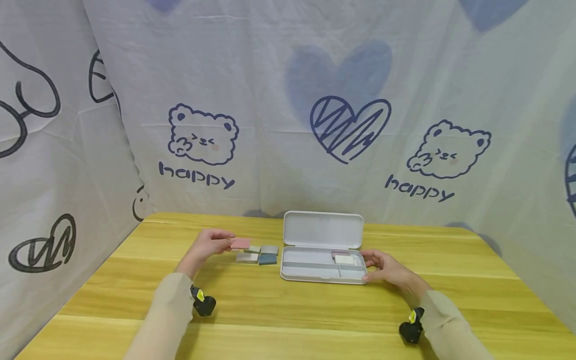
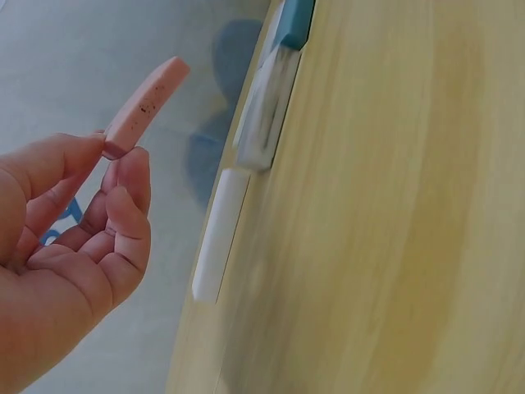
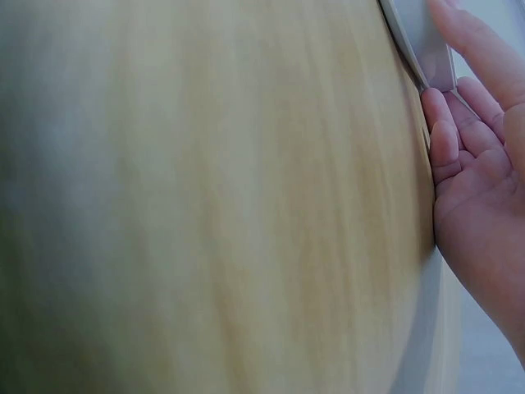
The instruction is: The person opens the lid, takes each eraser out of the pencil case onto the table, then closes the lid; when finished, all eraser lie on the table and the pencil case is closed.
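Between thumb and fingertips, my left hand (image 1: 208,248) pinches a pink eraser (image 1: 240,243), raised above the table; dark specks mark its side in the left wrist view. Below and beside it lie a white eraser (image 1: 247,258), a teal eraser (image 1: 267,259), a grey eraser (image 1: 269,249) and a partly covered pale eraser (image 1: 253,249). A white pencil case (image 1: 310,278) stands with its lid raised. Inside, at the right of its back compartment, sit a white eraser (image 1: 344,259) and a pinkish piece (image 1: 339,253). My right hand (image 1: 389,270) grips the case's right end.
The wooden table (image 1: 279,320) runs back to a pale printed curtain (image 1: 270,150). The raised lid (image 1: 323,228) stands at the back of the case. Dividers split the case's tray into compartments. A dark wrist camera (image 1: 204,306) sits on the left wrist, another camera (image 1: 410,331) on the right.
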The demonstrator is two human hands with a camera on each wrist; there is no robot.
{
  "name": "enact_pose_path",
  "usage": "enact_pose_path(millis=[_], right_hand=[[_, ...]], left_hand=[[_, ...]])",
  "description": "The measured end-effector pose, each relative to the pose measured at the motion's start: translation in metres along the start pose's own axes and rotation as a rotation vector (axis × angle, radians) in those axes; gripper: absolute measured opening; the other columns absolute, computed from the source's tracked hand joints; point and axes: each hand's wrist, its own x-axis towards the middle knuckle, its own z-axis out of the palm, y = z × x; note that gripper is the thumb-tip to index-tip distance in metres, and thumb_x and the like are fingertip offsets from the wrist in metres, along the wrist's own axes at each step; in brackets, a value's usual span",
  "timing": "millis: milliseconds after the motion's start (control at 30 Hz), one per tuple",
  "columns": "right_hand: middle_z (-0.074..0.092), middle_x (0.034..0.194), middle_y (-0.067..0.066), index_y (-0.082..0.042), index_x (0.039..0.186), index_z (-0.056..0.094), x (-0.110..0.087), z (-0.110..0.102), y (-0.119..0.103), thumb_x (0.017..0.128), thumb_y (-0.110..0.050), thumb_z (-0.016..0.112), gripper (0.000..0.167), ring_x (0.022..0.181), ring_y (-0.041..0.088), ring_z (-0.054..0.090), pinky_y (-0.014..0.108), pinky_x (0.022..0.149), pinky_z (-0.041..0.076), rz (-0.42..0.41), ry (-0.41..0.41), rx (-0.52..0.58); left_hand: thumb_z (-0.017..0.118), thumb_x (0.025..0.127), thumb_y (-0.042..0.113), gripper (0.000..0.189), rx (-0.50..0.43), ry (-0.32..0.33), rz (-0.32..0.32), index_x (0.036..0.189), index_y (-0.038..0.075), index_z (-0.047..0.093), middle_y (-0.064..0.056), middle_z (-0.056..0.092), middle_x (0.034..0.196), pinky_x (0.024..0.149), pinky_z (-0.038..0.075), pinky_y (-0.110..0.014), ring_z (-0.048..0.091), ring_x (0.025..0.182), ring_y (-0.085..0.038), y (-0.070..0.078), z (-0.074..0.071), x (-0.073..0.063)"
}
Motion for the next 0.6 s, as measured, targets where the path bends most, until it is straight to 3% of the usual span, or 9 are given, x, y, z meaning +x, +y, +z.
enact_pose_path(millis=[200,300,333,433,600], right_hand=[[0.05,0.114,0.02,0.013,0.127,0.033,0.0,0.001,0.001,0.074,-0.008,0.072,0.069,0.095,0.023,0.045,0.023,0.07,0.038,0.009,0.001,-0.004],[0.05,0.115,0.021,0.012,0.127,0.033,0.0,0.001,0.002,0.074,-0.008,0.072,0.068,0.095,0.024,0.045,0.024,0.071,0.038,0.011,0.003,-0.003],[0.05,0.115,0.021,0.012,0.127,0.034,0.0,0.001,0.002,0.074,-0.008,0.072,0.068,0.095,0.024,0.045,0.024,0.071,0.038,0.011,0.003,-0.003],[0.05,0.115,0.021,0.013,0.127,0.033,0.0,0.001,0.003,0.075,-0.008,0.072,0.069,0.095,0.023,0.045,0.024,0.072,0.038,0.009,0.003,-0.008],[0.051,0.114,0.018,0.012,0.127,0.035,0.002,0.001,0.004,0.073,-0.011,0.073,0.07,0.094,0.021,0.045,0.024,0.073,0.038,0.02,0.014,-0.017]], left_hand=[[0.063,0.083,0.014,0.029,-0.05,-0.029,0.068,0.104,-0.006,0.062,-0.007,0.065,0.08,0.063,0.047,-0.027,0.059,0.07,-0.013,-0.014,-0.015,-0.001],[0.061,0.083,0.01,0.028,-0.048,-0.009,0.044,0.105,-0.008,0.06,-0.008,0.065,0.081,0.064,0.047,-0.028,0.059,0.07,-0.013,-0.015,-0.019,-0.002],[0.059,0.084,0.008,0.031,-0.025,0.014,0.005,0.107,-0.012,0.057,-0.009,0.065,0.082,0.066,0.048,-0.029,0.059,0.07,-0.012,-0.011,-0.018,-0.006],[0.055,0.085,0.002,0.03,-0.022,0.033,-0.037,0.109,-0.016,0.054,-0.008,0.064,0.081,0.064,0.048,-0.028,0.058,0.068,-0.012,-0.011,-0.021,-0.008],[0.052,0.086,-0.001,0.026,-0.002,0.029,-0.097,0.108,-0.015,0.055,-0.006,0.064,0.08,0.06,0.046,-0.025,0.057,0.067,-0.012,-0.015,-0.025,-0.008]])
